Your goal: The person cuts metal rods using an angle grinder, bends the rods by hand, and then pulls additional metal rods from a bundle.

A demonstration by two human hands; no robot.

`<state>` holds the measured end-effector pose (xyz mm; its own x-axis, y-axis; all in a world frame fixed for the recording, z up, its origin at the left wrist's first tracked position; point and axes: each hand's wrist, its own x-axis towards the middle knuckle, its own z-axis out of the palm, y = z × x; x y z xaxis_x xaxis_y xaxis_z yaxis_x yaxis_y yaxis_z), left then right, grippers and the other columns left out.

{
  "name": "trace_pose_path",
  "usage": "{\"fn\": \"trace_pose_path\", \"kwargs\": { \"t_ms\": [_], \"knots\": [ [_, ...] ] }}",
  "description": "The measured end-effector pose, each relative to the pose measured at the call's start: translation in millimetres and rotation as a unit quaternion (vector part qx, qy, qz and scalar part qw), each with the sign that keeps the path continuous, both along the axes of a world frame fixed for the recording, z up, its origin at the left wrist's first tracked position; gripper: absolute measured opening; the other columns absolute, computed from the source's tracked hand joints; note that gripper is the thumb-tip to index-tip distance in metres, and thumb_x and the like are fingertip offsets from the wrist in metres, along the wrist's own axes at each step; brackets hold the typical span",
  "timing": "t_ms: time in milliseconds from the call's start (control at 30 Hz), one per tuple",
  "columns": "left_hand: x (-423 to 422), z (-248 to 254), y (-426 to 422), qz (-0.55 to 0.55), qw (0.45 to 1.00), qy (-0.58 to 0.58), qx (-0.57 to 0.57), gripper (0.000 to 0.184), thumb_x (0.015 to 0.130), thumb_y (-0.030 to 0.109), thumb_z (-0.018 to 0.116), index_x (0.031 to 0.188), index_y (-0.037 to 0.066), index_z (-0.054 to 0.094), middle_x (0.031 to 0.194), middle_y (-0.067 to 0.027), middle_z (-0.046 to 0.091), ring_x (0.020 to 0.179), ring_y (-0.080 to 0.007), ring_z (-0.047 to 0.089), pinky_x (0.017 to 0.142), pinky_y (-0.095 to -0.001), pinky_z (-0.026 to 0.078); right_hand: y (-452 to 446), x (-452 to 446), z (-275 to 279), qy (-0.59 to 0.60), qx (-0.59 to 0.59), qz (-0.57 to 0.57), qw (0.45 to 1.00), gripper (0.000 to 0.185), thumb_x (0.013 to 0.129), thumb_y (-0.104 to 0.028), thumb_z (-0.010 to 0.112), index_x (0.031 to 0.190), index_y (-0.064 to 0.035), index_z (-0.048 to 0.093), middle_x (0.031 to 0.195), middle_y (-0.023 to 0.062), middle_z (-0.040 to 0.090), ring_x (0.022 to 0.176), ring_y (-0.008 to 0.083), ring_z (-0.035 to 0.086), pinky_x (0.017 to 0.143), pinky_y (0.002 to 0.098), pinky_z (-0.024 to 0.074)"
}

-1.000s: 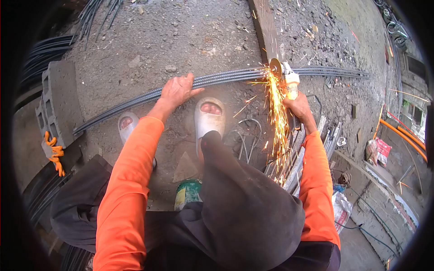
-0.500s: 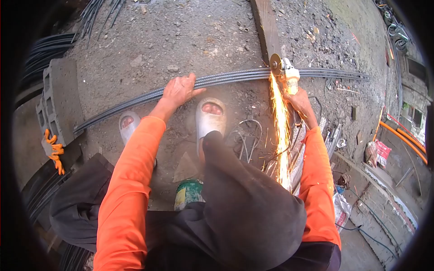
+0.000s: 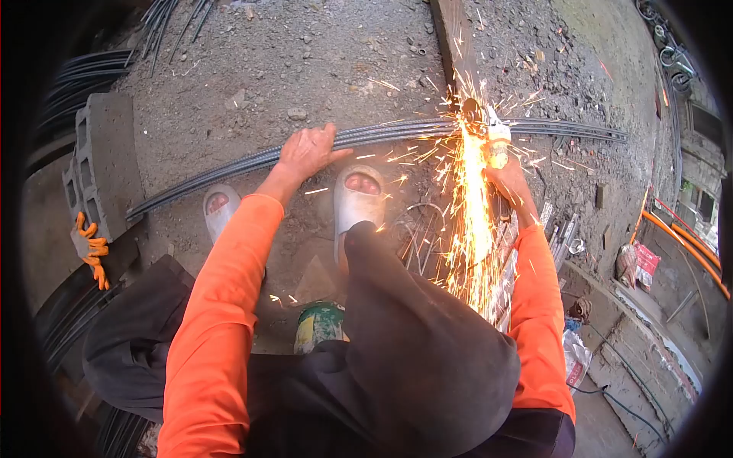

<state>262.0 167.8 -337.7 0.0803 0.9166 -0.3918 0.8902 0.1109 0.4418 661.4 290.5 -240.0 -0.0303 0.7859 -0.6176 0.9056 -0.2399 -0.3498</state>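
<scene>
A bundle of several steel rebars (image 3: 397, 132) runs across the ground in front of me, bending down at its left end. My left hand (image 3: 307, 151) grips the bundle left of centre, fingers over the bars and thumb on the near side. In my right hand (image 3: 509, 182) is an angle grinder (image 3: 498, 136), held by its body. Its cutting disc (image 3: 473, 113) meets the bars where they cross a wooden plank (image 3: 453, 46). Bright sparks pour toward me and scatter around the disc, hiding the exact contact point.
On the left stand concrete hollow blocks (image 3: 111, 164), with orange-and-grey work gloves (image 3: 92, 248) beside them. A paint-stained bucket (image 3: 319, 324) sits between my legs. Near my right forearm lie metal strips (image 3: 563, 238). More bars (image 3: 80, 88) are stacked at the far left.
The spark stream has grown much wider and brighter, now spraying in many directions. The grinder and both hands stay almost in place; the view has shifted slightly.
</scene>
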Motion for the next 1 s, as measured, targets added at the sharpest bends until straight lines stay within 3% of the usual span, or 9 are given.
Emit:
{"fn": "trace_pose_path", "kwargs": {
  "t_ms": [67,267,467,567,667,767,867,1000],
  "knots": [
    [0.3,1.2,0.1,0.0,1.0,-0.011,-0.002,0.057,0.089,0.059,0.065,0.102,0.004,0.058,0.091,-0.0219,0.073,0.086,-0.0422,0.071,0.078,-0.0515,0.057,-2.4,24.8,-26.3,0.025,0.014,-0.01,1.0,0.04,0.071,-0.02,0.073,0.102,0.0048,0.067,0.089,0.0155,0.072,0.08,0.0212,0.068,0.074,0.0352,0.0529],
    [-0.7,1.5,1.2,-0.009,1.0,0.003,-0.02,0.057,0.089,0.06,0.065,0.103,0.004,0.058,0.092,-0.0225,0.072,0.088,-0.0422,0.071,0.079,-0.0513,0.057,-9.6,16.7,-14.4,0.07,0.004,-0.035,0.997,0.042,0.071,-0.021,0.075,0.103,0.0044,0.067,0.089,0.0144,0.072,0.076,0.0212,0.067,0.073,0.035,0.0532],
    [-0.3,-2.2,1.5,-0.005,1.0,0.007,-0.024,0.057,0.089,0.059,0.066,0.101,0.004,0.057,0.09,-0.0231,0.072,0.088,-0.0433,0.07,0.079,-0.0526,0.057,-17.4,39.8,-28.2,0.071,0.044,0.017,0.996,0.039,0.071,-0.019,0.074,0.103,0.0031,0.067,0.09,0.0116,0.072,0.078,0.0205,0.067,0.074,0.0336,0.0528],
    [-0.4,-1.7,-0.2,-0.005,1.0,0.004,-0.01,0.056,0.089,0.059,0.066,0.101,0.005,0.056,0.088,-0.0229,0.072,0.087,-0.0437,0.07,0.078,-0.0532,0.056,-21.8,34.5,-20.7,0.04,-0.004,-0.033,0.999,0.039,0.074,-0.02,0.071,0.105,0.0034,0.066,0.091,0.0112,0.071,0.079,0.0185,0.066,0.073,0.0346,0.0525],
    [-0.1,-6.2,-0.6,-0.006,1.0,0.009,-0.005,0.057,0.088,0.059,0.067,0.1,0.005,0.056,0.087,-0.0227,0.072,0.087,-0.0437,0.07,0.077,-0.0531,0.056,-26.3,36.6,-23.3,0.055,0.028,-0.019,0.998,0.039,0.073,-0.019,0.071,0.105,0.0034,0.065,0.089,0.0103,0.071,0.077,0.0176,0.066,0.071,0.0337,0.053],
    [-0.7,-7.3,-0.6,-0.004,1.0,0.008,-0.006,0.058,0.088,0.06,0.066,0.1,0.005,0.056,0.086,-0.0228,0.072,0.086,-0.0436,0.07,0.077,-0.0526,0.057,-23.9,42.2,-23.2,0.065,-0.023,-0.043,0.997,0.046,0.067,-0.022,0.075,0.104,0.0034,0.065,0.091,0.013,0.073,0.079,0.0219,0.067,0.075,0.0348,0.0539],
    [-0.2,-6.9,-0.5,-0.006,1.0,0.011,0.004,0.059,0.089,0.062,0.065,0.099,0.004,0.056,0.084,-0.0229,0.071,0.085,-0.0435,0.07,0.075,-0.0526,0.057,-30.9,51.6,-32.4,0.048,0.008,-0.027,0.998,0.039,0.069,-0.021,0.074,0.099,0.0016,0.064,0.082,0.008,0.068,0.068,0.0165,0.064,0.065,0.0331,0.0524],
    [-0.9,-9.5,-1.9,-0.01,1.0,0.016,0.023,0.062,0.089,0.064,0.064,0.098,0.004,0.055,0.082,-0.0232,0.07,0.082,-0.0439,0.07,0.072,-0.0533,0.057,-35.1,45.3,-21.4,0.039,-0.002,-0.023,0.999,0.045,0.067,-0.022,0.076,0.103,0.0024,0.065,0.087,0.0126,0.072,0.076,0.0218,0.069,0.072,0.0354,0.0545]
  ]
}}
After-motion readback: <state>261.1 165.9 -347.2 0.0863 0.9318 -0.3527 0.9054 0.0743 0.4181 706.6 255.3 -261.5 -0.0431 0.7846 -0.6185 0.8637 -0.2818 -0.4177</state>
